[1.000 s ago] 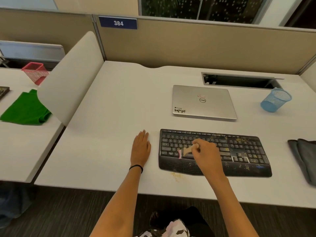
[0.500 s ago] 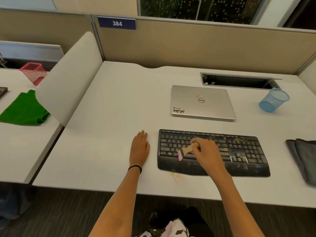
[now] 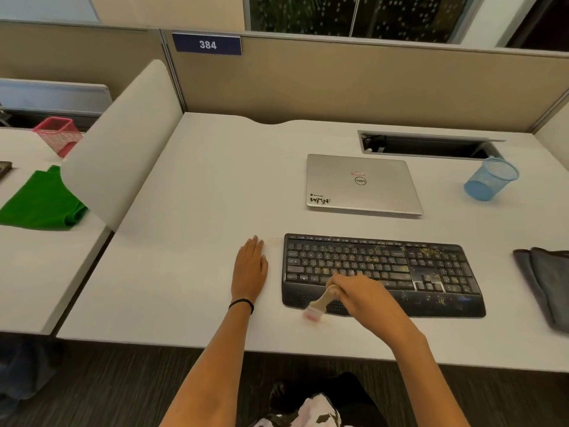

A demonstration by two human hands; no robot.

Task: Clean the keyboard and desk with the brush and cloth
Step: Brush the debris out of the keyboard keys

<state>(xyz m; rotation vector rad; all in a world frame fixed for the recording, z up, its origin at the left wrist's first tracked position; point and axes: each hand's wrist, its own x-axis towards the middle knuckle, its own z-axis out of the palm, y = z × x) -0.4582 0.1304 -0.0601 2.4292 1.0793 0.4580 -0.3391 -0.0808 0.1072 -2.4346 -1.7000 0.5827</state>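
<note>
right hand [image 3: 360, 295] grips the brush [image 3: 320, 303], fingers curled round its pale wooden handle, over the front left of the keyboard [image 3: 381, 272]. the pink bristle end is a blur, right at the front lip of the palm rest where it meets the desk [image 3: 200, 211]. the keyboard is black and wide with a curved, dimpled palm rest, and yellowish crumbs [image 3: 426, 251] speckle the keys, thickest towards the number pad. left hand [image 3: 250, 269] lies flat on the smooth pale desk just left of the keyboard, not touching it, fingers straight and pressed together, a thin black band at the wrist. the grey cloth [image 3: 545, 278] lies folded and soft at the desk's right edge, apart from the keyboard. behind the keyboard sits a closed silver laptop [image 3: 363, 184], and far right a round blue mesh cup [image 3: 491, 178].
</note>
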